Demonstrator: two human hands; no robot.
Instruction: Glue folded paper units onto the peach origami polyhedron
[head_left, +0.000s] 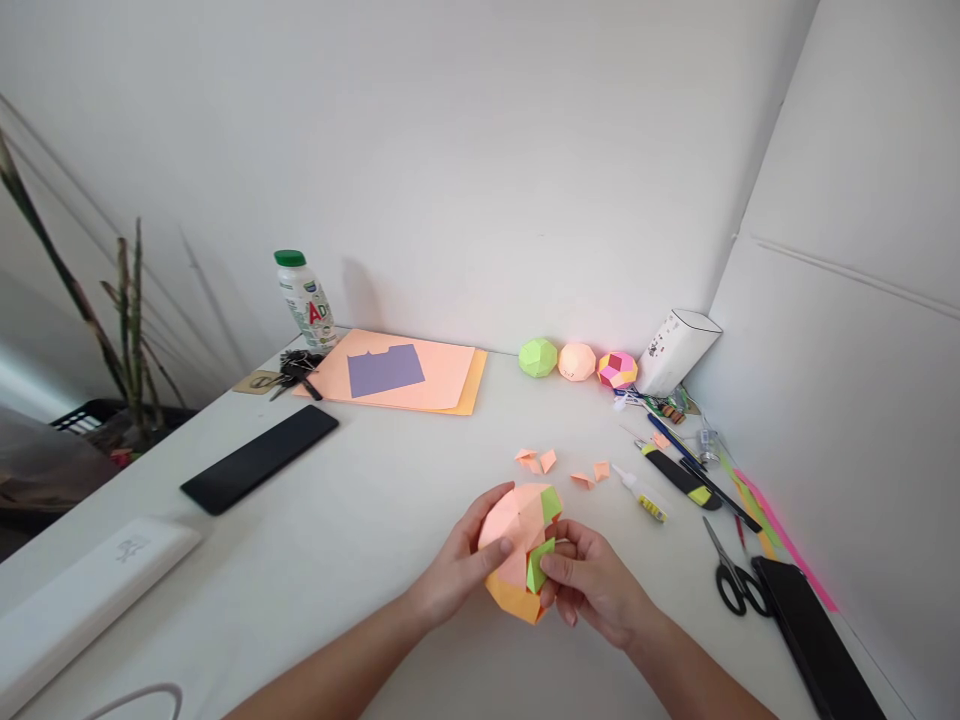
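A half-built paper ball of peach, orange and green folded pieces is held just above the white desk. My left hand cups its left side, thumb pressed on the peach face. My right hand pinches a small green paper piece against the ball's right side. Several small folded peach pieces lie loose on the desk just beyond the ball.
Three finished paper balls, green, peach and pink-yellow, sit by the wall. A glue tube, pens, scissors and a phone lie at right. Paper sheets, keys, a bottle and a dark phone lie at left.
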